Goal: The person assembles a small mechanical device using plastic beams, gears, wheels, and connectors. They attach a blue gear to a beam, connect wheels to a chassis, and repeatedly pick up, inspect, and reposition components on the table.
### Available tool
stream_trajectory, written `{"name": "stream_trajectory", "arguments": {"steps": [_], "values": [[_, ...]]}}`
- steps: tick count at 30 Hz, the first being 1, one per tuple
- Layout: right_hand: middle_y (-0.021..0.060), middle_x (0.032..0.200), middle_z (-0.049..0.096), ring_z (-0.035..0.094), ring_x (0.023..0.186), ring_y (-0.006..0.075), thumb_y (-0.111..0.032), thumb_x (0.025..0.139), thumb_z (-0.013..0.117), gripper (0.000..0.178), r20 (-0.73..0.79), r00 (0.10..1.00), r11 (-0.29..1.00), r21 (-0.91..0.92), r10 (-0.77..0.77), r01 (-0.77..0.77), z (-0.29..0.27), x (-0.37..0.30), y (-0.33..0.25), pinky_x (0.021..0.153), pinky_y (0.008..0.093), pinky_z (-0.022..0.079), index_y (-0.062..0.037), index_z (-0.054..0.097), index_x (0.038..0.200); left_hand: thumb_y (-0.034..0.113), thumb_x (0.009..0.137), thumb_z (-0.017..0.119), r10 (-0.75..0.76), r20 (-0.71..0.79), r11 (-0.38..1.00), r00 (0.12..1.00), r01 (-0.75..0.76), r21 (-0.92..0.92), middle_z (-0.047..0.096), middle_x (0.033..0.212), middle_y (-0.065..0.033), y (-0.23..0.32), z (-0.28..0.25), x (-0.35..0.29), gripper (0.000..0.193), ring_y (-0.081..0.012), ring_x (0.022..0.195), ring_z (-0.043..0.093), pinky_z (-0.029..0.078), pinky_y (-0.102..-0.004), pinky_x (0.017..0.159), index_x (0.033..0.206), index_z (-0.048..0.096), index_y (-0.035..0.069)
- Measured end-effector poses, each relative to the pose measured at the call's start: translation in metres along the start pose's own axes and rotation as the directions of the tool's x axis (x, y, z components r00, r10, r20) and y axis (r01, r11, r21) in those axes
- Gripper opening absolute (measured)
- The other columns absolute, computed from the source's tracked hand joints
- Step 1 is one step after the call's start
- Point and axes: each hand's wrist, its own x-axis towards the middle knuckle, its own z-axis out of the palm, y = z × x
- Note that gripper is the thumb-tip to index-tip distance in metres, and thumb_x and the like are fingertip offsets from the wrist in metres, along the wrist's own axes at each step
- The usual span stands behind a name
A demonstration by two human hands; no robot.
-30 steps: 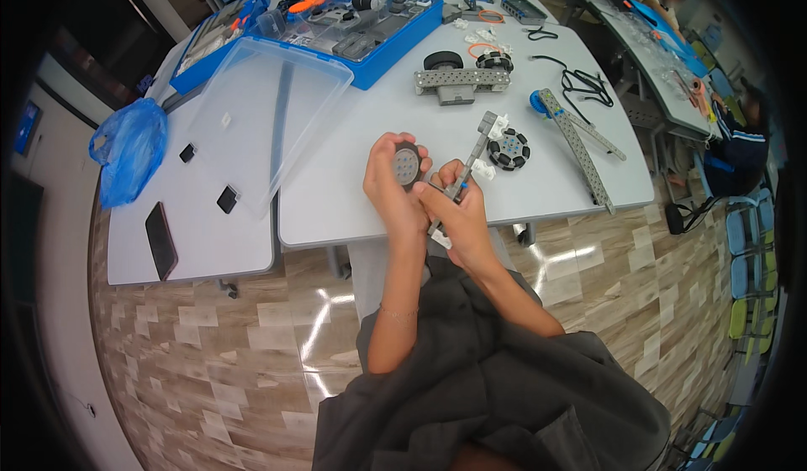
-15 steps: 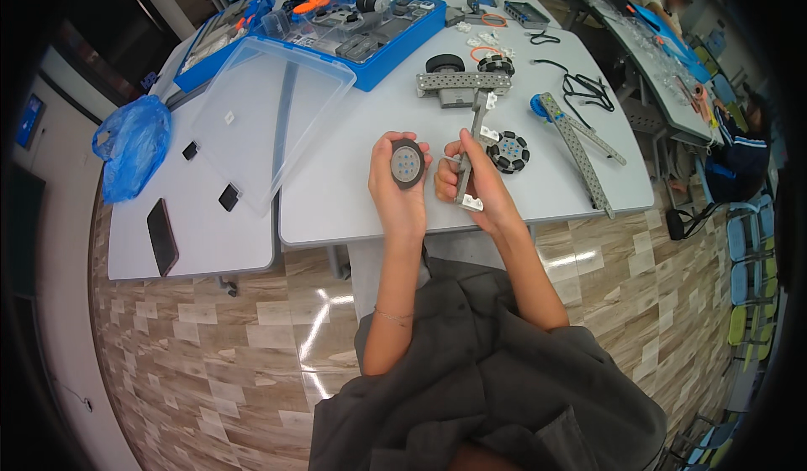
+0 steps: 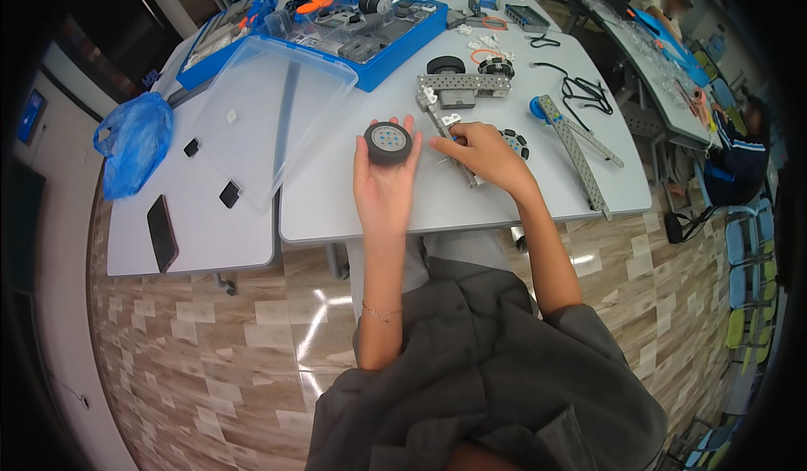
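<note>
Grey-hubbed wheel [image 3: 388, 139], head view, centre of frame: sitting in my left hand [image 3: 385, 192], palm up, thumb along the left of the tyre, fingers behind it and up the right. Cradled rather than squeezed, I'd say. Hub tipped up at me, which leaves the hole pattern readable.

Right hand [image 3: 498, 162], just right of it: thumb and fingers pinching a grey bar assembly [image 3: 435, 115] near its middle, palm down. Bar slants from upper left to lower right. Mid-bar grip probably balances it and leaves the far end exposed. White connector [image 3: 451, 121] shows beside my fingers. Can't tell if the bar's lower end touches the table [image 3: 336, 219]; my hand hides part of it.

Omni wheel [image 3: 515, 143] lies flat, partly behind my right hand; flat likely keeps it from rolling. Wheeled chassis [image 3: 466, 84] is just beyond the bar, upper centre, close enough to compare against. Hinged beams [image 3: 574, 152] lie splayed at right, near the table edge.

Blue parts box [image 3: 407, 47], upper left of centre, stands uncovered, presumably for easy picking. Clear lid [image 3: 277, 126] leans out toward the left, phone [image 3: 161, 234] well apart at lower left.
</note>
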Motion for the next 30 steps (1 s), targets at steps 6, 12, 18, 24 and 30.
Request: {"name": "stream_trajectory", "arguments": {"steps": [6,12,18,24,30], "values": [[0.0118,0.069,0.067,0.064,0.063,0.0163,-0.032,0.089,0.075,0.041,-0.146,0.989,0.985,0.17,0.009,0.017,0.007,0.001,0.0,0.06,0.0319,0.049,0.0062,0.07,0.102,0.032,0.105,0.055,0.07,-0.089,0.94,0.994,-0.036,0.341,0.045,0.134,-0.0294,-0.004,0.005,-0.004,0.044,-0.0482,0.134,0.045,0.044,-0.0581,0.113,0.119,0.045,-0.008],[0.0169,0.098,0.074,0.071,0.09,0.0252,-0.021,0.088,0.072,0.034,-0.341,0.898,0.941,-0.283,-0.278,0.184,0.01,-0.001,0.0,0.078,0.0327,0.054,0.0012,0.069,0.113,0.044,0.099,0.063,0.055,-0.02,0.864,0.998,-0.038,0.503,0.061,0.107,-0.0257,-0.007,0.024,0.0,0.06,-0.0399,0.102,0.068,0.059,-0.048,0.094,0.107,0.045,-0.013],[0.0103,0.11,0.072,0.066,0.086,0.0193,-0.013,0.085,0.073,0.039,-0.312,0.82,0.857,0.033,-0.479,0.514,0.011,-0.016,-0.019,0.08,0.03,0.053,-0.0029,0.067,0.122,0.047,0.102,0.057,0.187,-0.107,0.737,0.977,-0.067,0.672,0.064,0.102,-0.0243,-0.013,0.022,-0.004,0.052,-0.0347,0.095,0.072,0.063,-0.044,0.086,0.104,0.047,-0.004],[0.0068,0.102,0.071,0.061,0.075,0.0136,-0.011,0.085,0.075,0.035,-0.235,0.917,0.91,0.192,-0.322,0.368,0.018,-0.015,-0.025,0.072,0.0269,0.051,-0.0037,0.069,0.118,0.049,0.104,0.05,0.086,-0.045,0.673,0.995,-0.025,0.739,0.065,0.104,-0.0211,-0.004,0.018,-0.008,0.048,-0.0279,0.096,0.072,0.064,-0.0415,0.083,0.105,0.048,0.0],[0.0118,0.103,0.071,0.068,0.082,0.02,-0.012,0.088,0.073,0.03,-0.26,0.89,0.894,0.15,-0.375,0.421,0.026,-0.01,-0.018,0.069,0.0304,0.053,0.0002,0.068,0.114,0.045,0.109,0.038,0.032,-0.002,0.647,0.999,-0.019,0.763,0.067,0.111,-0.0232,0.003,0.014,-0.009,0.054,-0.0312,0.103,0.071,0.061,-0.0453,0.091,0.118,0.053,-0.006]]}}
